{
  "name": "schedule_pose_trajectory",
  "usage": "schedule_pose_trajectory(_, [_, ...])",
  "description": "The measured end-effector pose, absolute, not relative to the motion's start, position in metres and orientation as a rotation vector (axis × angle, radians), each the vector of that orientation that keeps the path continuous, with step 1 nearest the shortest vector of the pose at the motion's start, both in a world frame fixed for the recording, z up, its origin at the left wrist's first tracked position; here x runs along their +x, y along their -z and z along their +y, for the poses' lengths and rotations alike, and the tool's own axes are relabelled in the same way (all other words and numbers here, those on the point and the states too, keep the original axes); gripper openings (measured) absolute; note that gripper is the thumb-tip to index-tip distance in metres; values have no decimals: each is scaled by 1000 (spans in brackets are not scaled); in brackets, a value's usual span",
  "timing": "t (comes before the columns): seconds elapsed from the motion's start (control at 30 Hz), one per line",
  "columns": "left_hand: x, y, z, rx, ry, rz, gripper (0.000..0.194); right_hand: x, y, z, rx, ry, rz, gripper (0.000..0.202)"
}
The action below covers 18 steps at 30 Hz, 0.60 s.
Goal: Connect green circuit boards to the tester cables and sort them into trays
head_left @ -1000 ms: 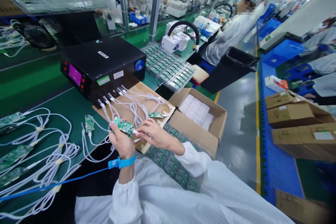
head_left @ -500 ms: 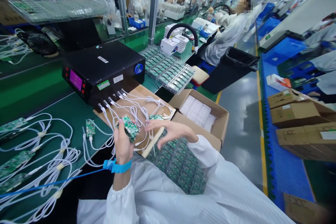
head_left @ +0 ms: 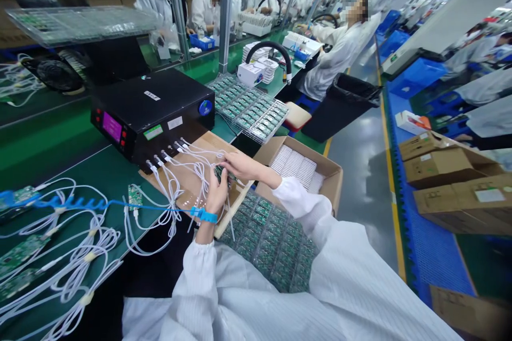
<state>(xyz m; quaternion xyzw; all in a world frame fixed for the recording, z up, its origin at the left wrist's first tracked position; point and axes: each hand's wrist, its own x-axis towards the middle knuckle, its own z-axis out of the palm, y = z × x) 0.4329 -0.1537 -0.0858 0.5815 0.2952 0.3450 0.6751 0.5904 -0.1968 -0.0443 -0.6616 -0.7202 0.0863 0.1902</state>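
Note:
Above the cardboard sheet point(head_left: 188, 197), my left hand point(head_left: 216, 190) with a blue wrist strap point(head_left: 204, 214) grips a green circuit board point(head_left: 219, 171). My right hand point(head_left: 241, 166) meets it at the board's upper side, its fingers closed; what they pinch is too small to make out. The fingers hide most of the board. White cables point(head_left: 198, 170) run from the front of a black box point(head_left: 154, 109) with a pink display and lie just left of my hands. A tray of circuit boards point(head_left: 272, 240) is below them, by my lap.
Coiled white cables point(head_left: 92, 240) and more boards point(head_left: 24, 253) cover the left table. An open carton point(head_left: 336, 181) of white pieces stands on the right, with a black bin point(head_left: 340, 112) behind it. Another board tray point(head_left: 248, 109) lies beyond the box. People in white coats sit further back.
My left hand has moved right and up with the board. My right hand, which was spread open, has come to the board and closed its fingers. The view has shifted slightly.

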Motion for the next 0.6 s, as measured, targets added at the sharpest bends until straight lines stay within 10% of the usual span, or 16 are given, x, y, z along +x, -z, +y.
schedule_pose_trajectory(0.47, [442,104,-149,1426,-888,834,38,599,24,-192,-1669,-903,-1941,48])
schedule_pose_trajectory(0.6, [439,98,-148,1360,-938,823,40,596,29,-205,-1914,-586,-1917,42])
